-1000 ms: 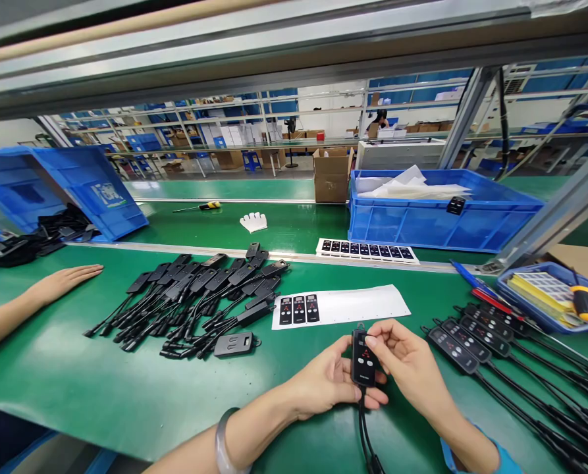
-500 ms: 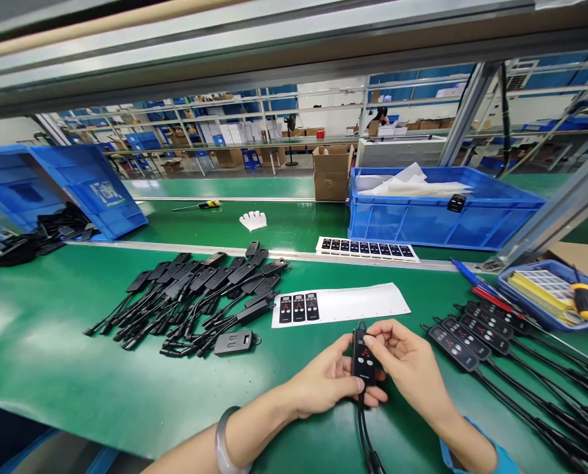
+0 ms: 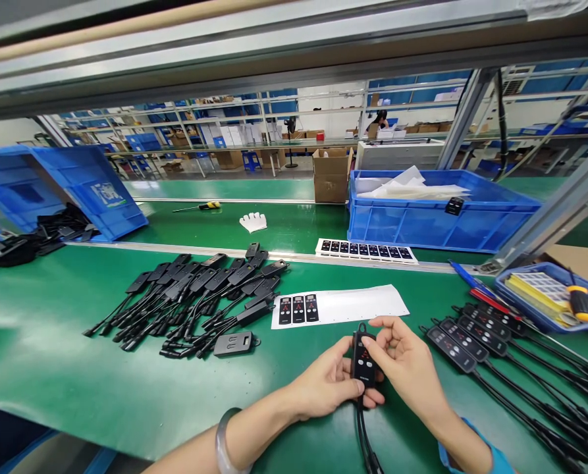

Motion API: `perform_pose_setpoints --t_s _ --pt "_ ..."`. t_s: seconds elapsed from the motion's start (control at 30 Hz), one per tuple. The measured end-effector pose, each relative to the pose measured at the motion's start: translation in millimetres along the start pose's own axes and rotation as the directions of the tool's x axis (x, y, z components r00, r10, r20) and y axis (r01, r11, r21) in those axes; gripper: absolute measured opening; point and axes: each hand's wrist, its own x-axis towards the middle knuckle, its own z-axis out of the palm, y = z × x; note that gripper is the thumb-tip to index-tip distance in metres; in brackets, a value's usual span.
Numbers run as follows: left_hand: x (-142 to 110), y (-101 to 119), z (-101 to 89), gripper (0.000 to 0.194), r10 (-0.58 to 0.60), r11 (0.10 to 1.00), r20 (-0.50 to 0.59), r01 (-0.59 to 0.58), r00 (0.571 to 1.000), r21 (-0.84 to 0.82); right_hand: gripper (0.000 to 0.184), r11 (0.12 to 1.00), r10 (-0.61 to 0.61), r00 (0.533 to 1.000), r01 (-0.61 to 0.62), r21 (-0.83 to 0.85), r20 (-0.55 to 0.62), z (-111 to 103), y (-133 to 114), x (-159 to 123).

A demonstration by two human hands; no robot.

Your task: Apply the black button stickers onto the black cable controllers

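Observation:
My left hand is closed around a small black cabled controller, its thumb across the lower front and fingers behind. The controller stands nearly upright, its face label with red marks and two pale buttons turned toward me, cables hanging below. My right hand has its thumb pressed on the upper part of that face, with the other fingers curled beside the top loop. Just beyond lies a white backing sheet bearing three black labels at its left end. Several labelled controllers rest at the right.
Left of the sheet is a pile of black controllers with cables. Behind are a label strip, a white glove, a screwdriver and a blue bin. A small blue tray stands right, near a metal post.
My right thumb has shifted very slightly on the controller's upper face. Both hands otherwise keep their hold, and the things on the bench lie as before.

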Motion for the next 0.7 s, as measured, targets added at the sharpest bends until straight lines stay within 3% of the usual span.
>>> perform_pose_setpoints --t_s 0.13,0.37,0.43,0.57,0.63,0.7 --pt "2 4 1.8 0.052 -0.021 0.997 -0.032 0.018 0.999 -0.073 0.032 0.995 -0.018 0.999 0.021 -0.100 0.031 -2 3 4" --pt "4 10 2.1 0.040 -0.022 0.988 -0.116 0.004 0.993 -0.152 0.041 0.989 -0.048 0.974 0.077 -0.124 0.221 4 14 4" --pt "4 9 2.1 0.036 -0.021 0.989 -0.151 -0.001 0.988 -0.148 0.053 0.995 -0.040 0.964 0.064 -0.081 0.263 6 13 1" --pt "5 8 2.3 0.032 -0.004 0.990 -0.191 -0.024 0.982 -0.142 0.091 0.980 0.072 0.892 -0.148 0.136 0.446 5 6 -3" --pt "6 8 1.9 0.034 -0.008 0.991 -0.198 -0.018 0.980 -0.132 0.082 0.968 0.058 0.882 -0.165 0.190 0.468 3 3 -1" --pt "6 8 1.2 0.038 -0.011 0.993 -0.195 -0.012 0.981 -0.121 0.064 0.977 0.035 0.905 -0.120 0.175 0.424 1 2 2"
